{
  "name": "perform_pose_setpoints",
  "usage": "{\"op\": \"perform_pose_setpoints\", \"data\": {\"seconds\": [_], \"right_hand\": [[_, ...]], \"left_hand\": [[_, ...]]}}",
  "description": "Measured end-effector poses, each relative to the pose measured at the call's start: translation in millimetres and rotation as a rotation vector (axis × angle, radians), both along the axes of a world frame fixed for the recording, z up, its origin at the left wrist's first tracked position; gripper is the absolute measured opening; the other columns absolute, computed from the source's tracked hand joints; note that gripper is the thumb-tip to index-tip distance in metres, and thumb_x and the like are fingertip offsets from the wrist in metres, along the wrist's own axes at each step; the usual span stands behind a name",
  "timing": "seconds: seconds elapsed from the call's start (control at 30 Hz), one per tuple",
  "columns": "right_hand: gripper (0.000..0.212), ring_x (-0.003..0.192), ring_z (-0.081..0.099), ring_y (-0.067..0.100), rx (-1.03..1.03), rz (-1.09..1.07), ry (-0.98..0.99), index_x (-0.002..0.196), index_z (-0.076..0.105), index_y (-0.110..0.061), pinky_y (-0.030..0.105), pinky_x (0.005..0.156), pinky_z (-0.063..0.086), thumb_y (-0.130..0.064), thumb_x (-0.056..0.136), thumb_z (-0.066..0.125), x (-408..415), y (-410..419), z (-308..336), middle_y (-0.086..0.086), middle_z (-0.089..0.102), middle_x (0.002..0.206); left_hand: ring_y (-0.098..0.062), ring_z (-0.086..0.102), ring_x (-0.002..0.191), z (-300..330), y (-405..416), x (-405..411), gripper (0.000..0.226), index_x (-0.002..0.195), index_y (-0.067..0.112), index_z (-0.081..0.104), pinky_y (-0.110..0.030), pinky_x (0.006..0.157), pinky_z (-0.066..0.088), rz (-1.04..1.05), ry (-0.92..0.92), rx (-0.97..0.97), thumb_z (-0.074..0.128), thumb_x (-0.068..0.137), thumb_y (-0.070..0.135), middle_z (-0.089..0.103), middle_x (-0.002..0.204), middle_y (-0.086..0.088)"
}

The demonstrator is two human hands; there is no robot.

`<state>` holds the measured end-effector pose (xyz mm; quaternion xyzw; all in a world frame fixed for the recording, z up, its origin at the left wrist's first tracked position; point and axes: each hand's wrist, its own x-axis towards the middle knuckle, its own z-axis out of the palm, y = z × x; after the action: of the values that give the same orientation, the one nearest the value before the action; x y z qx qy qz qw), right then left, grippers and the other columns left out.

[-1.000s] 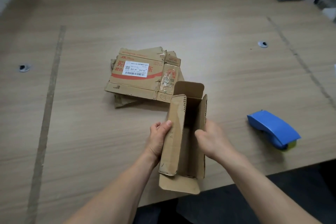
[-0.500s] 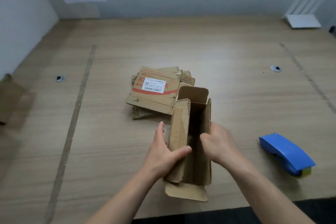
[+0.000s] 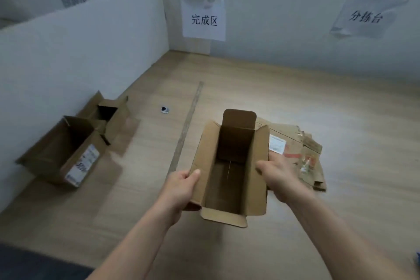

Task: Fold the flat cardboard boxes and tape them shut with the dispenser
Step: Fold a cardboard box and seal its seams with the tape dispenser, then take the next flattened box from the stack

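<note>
I hold an opened-up brown cardboard box (image 3: 229, 179) above the wooden table, its top flaps spread and its inside showing. My left hand (image 3: 181, 188) grips the box's left wall and flap, thumb on top. My right hand (image 3: 279, 177) holds the right wall from outside, thumb at the rim. Behind the box on the right lies a pile of flat cardboard boxes (image 3: 302, 150) with a white label. The tape dispenser shows only as a blue sliver (image 3: 417, 259) at the right edge.
Two folded open boxes (image 3: 68, 150) stand at the left by a white partition wall (image 3: 68, 57). A paper sign (image 3: 203, 19) hangs on the back wall, another sign (image 3: 366, 17) to its right. A small cable grommet (image 3: 165, 109) and a seam line (image 3: 186, 129) mark the table.
The view has swung left and up. The box has opened wider and moved left in both hands. The dispenser has slid nearly out of sight; the folded boxes at the left have come into view.
</note>
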<state>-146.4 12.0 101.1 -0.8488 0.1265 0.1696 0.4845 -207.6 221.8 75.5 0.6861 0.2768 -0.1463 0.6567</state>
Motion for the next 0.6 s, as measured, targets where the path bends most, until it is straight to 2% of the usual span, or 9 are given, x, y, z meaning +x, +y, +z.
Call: {"op": "perform_pose_setpoints", "data": {"seconds": [0.07,0.13,0.2,0.3,0.37,0.5,0.57,0.6], "right_hand": [[0.009,0.086,0.059,0.023,0.064,0.000,0.036,0.100,0.054,-0.015,0.032,0.068,0.049,-0.006,0.100,0.053,9,51,-2,0.011,0.057,0.099],[0.007,0.091,0.061,0.027,0.097,0.010,0.078,0.099,0.055,-0.013,0.040,0.078,0.053,-0.007,0.100,0.054,18,102,-6,0.013,0.059,0.100],[0.005,0.096,0.062,0.031,0.107,0.041,0.097,0.101,0.057,-0.010,0.049,0.088,0.055,-0.006,0.101,0.053,28,150,-12,0.016,0.061,0.103],[0.013,0.100,0.062,0.036,0.126,0.072,0.095,0.095,0.057,-0.013,0.056,0.095,0.054,-0.006,0.102,0.050,39,211,-17,0.018,0.062,0.106],[0.012,0.101,0.063,0.037,0.138,0.076,0.096,0.097,0.058,-0.013,0.057,0.095,0.055,-0.007,0.103,0.049,48,242,-22,0.019,0.063,0.108],[0.018,0.097,0.065,0.036,0.126,0.036,0.080,0.115,0.059,-0.003,0.049,0.082,0.058,-0.009,0.102,0.049,77,288,-36,0.019,0.064,0.109],[0.018,0.093,0.065,0.034,0.108,0.030,0.072,0.115,0.059,-0.003,0.047,0.076,0.058,-0.009,0.102,0.049,92,304,-39,0.017,0.064,0.104],[0.016,0.093,0.065,0.035,0.093,0.026,0.067,0.113,0.059,-0.004,0.049,0.079,0.059,-0.010,0.103,0.049,101,310,-41,0.017,0.064,0.103]], "left_hand": [[-0.028,0.064,0.065,-7,52,8,0.034,0.096,0.003,0.066,-0.035,0.054,0.053,0.084,0.017,-0.008,0.056,0.100,0.035,0.067,0.075,-0.014],[-0.029,0.062,0.065,-10,104,13,0.035,0.096,0.002,0.065,-0.034,0.054,0.050,0.143,0.031,-0.018,0.057,0.099,0.036,0.065,0.073,-0.013],[-0.031,0.063,0.071,-10,150,18,0.034,0.100,0.003,0.065,-0.039,0.060,0.053,0.168,0.038,0.002,0.055,0.100,0.036,0.065,0.078,-0.015],[-0.033,0.064,0.087,-5,204,26,0.028,0.101,0.011,0.065,-0.044,0.073,0.056,0.156,0.040,0.066,0.050,0.102,0.034,0.066,0.094,-0.016],[-0.029,0.062,0.094,-4,233,35,0.025,0.104,0.014,0.065,-0.039,0.073,0.053,0.141,0.015,0.128,0.048,0.103,0.032,0.065,0.102,-0.013],[-0.024,0.061,0.103,-11,271,63,0.026,0.120,0.013,0.063,-0.043,0.092,0.053,0.108,-0.048,0.308,0.048,0.103,0.026,0.065,0.113,-0.009],[-0.024,0.058,0.115,-12,280,78,0.034,0.135,0.018,0.053,-0.044,0.095,0.053,0.070,-0.078,0.385,0.049,0.102,0.017,0.060,0.128,-0.006],[-0.025,0.056,0.121,-12,283,86,0.042,0.141,0.021,0.047,-0.043,0.096,0.053,0.043,-0.099,0.429,0.050,0.100,0.013,0.056,0.135,-0.006]]}}
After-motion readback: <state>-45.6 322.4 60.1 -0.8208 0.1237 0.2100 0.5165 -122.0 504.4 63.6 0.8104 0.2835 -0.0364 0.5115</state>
